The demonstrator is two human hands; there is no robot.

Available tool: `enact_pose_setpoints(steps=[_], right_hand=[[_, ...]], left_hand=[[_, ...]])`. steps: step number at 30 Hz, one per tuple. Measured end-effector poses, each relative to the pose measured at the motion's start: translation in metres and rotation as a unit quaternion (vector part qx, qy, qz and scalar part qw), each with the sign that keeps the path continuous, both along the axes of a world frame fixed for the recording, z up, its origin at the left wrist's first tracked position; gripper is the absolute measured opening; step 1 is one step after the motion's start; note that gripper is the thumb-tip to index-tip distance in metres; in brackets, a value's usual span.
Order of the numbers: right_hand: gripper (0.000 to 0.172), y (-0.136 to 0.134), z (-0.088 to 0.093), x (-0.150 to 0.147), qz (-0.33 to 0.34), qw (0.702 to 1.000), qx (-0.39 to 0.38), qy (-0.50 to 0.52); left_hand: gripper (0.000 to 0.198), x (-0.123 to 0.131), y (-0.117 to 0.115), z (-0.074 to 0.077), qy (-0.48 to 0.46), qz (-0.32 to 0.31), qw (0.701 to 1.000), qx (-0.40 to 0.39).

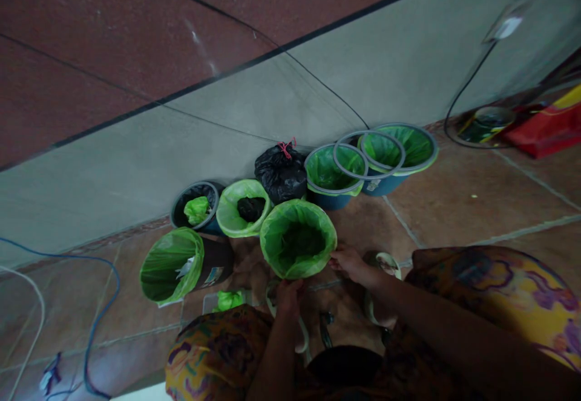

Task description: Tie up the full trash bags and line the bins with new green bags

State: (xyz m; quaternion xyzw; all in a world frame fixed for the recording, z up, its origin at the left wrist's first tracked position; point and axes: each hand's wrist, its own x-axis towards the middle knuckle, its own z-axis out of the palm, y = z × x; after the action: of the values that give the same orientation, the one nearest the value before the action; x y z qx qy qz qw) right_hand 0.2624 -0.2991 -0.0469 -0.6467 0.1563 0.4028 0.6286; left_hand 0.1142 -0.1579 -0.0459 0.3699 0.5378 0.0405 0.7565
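Observation:
A trash bin lined with a green bin liner (272, 247) stands between my knees, its mouth facing up and its inside dark. My left hand (289, 297) is closed on the liner at the near rim. On the right side of the same rim, my right hand (351, 263) pinches the liner's edge. The liner is folded out over the rim all round and hides most of the bin. Just behind it are another green-lined bin (224, 218) with something black inside and a knotted black garbage bag (282, 177) with a red tie.
Green-lined blue bins (333, 200) stand along the wall at right, with loose grey rings (403, 150) on top. At left, a dark bin (220, 262) lies tipped, near a black-lined bin (175, 216). A blue cable (115, 292) crosses the floor; a red bag (540, 132) sits far right.

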Motion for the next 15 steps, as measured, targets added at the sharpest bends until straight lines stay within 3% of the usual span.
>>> enact_pose_setpoints(steps=[8, 12, 15], right_hand=[[0.015, -0.004, 0.000, -0.002, 0.004, 0.998, -0.068, -0.001], [0.013, -0.006, -0.006, -0.003, 0.023, 0.997, -0.073, -0.003], [0.012, -0.005, -0.011, -0.002, 0.020, 0.997, -0.070, -0.017]], left_hand=[[0.025, 0.002, -0.002, -0.007, 0.035, -0.012, 0.999, 0.038], [0.023, 0.001, -0.001, -0.006, 0.024, -0.009, 1.000, 0.016], [0.019, -0.001, -0.001, -0.010, 0.024, -0.006, 0.998, 0.054]])
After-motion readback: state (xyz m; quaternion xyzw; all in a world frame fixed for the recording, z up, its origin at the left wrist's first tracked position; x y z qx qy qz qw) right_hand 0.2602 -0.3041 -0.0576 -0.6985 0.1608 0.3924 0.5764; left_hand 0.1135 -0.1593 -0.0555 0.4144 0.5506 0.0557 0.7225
